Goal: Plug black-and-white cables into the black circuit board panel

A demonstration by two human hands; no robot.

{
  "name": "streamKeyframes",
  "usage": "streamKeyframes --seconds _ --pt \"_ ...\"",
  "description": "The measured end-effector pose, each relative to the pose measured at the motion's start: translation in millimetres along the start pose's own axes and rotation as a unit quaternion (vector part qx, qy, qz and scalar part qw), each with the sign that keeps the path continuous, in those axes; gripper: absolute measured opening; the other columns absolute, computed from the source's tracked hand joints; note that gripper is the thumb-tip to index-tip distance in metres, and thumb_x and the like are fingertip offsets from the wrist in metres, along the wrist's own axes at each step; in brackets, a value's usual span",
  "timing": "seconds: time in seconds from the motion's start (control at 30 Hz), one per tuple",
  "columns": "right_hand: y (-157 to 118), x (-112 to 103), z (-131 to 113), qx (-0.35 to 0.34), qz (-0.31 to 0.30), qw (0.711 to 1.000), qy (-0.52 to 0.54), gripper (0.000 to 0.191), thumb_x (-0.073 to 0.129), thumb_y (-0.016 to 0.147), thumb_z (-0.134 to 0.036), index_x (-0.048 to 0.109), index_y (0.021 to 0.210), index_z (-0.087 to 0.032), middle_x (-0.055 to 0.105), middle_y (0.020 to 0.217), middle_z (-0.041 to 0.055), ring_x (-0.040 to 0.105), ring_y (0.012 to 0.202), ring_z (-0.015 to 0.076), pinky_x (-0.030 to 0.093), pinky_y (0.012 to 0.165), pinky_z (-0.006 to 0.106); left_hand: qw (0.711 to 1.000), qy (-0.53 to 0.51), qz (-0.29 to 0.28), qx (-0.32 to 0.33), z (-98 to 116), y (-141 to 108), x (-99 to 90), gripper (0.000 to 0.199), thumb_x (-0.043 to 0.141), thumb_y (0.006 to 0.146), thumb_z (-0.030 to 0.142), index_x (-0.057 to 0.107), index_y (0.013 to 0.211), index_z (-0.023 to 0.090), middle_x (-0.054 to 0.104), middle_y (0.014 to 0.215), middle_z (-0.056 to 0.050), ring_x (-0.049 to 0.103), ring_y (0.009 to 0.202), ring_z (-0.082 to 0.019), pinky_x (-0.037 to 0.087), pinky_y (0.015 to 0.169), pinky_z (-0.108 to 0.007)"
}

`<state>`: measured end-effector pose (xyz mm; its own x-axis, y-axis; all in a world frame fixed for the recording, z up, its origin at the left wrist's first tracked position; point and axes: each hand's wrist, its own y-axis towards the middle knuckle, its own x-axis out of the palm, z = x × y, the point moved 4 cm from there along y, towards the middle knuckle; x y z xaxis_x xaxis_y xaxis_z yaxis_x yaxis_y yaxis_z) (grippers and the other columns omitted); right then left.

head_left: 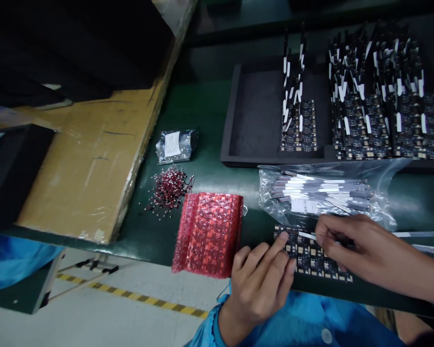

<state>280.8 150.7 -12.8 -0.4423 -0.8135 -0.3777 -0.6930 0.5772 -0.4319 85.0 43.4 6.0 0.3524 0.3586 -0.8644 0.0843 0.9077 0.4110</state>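
Observation:
A dark circuit board panel (314,260) lies at the table's front edge. My left hand (262,277) holds down its left end, a fingertip pressed on the upper left corner and the other fingers bent. At the panel's upper edge, my right hand (350,241) pinches a thin flat cable (306,235) with a white end, which points left over the board. My right fingertips hide the rest of that cable. Just behind the panel, a clear plastic bag (381,193) holds a bundle of similar cables (321,189).
Left of my hands lie a red bubble-wrap pouch (213,236), a pile of small red-and-black wired parts (169,188) and a silvery bag (175,146). A black tray (256,111) at the back holds boards with upright cables (361,115). Cardboard (83,164) covers the left side.

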Motion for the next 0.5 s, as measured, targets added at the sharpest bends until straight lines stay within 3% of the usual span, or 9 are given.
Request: streamKeyframes --seconds 0.23,0.5 --pt "0.5 -0.2 -5.1 0.002 0.007 1.000 0.003 0.023 0.064 0.102 -0.039 0.059 0.081 -0.034 0.062 0.063 -0.0063 0.059 0.056 0.0213 0.037 0.053 0.032 1.000 0.009 -0.020 -0.006 1.1 2.9 1.8 0.014 0.058 0.095 0.037 0.068 0.095 0.027 0.068 0.126 0.011 0.067 0.092 -0.009 0.044 0.083 -0.030" --pt "-0.7 -0.6 -0.8 0.003 -0.007 1.000 -0.012 0.027 0.056 0.111 -0.037 0.061 0.085 -0.032 0.064 0.065 -0.0065 0.059 0.057 0.0201 0.037 0.054 0.033 0.999 0.043 -0.019 0.006 3.2 0.9 3.9 0.014 0.063 0.092 0.039 0.068 0.099 0.029 0.066 0.128 0.011 0.068 0.092 -0.013 0.048 0.078 -0.033"
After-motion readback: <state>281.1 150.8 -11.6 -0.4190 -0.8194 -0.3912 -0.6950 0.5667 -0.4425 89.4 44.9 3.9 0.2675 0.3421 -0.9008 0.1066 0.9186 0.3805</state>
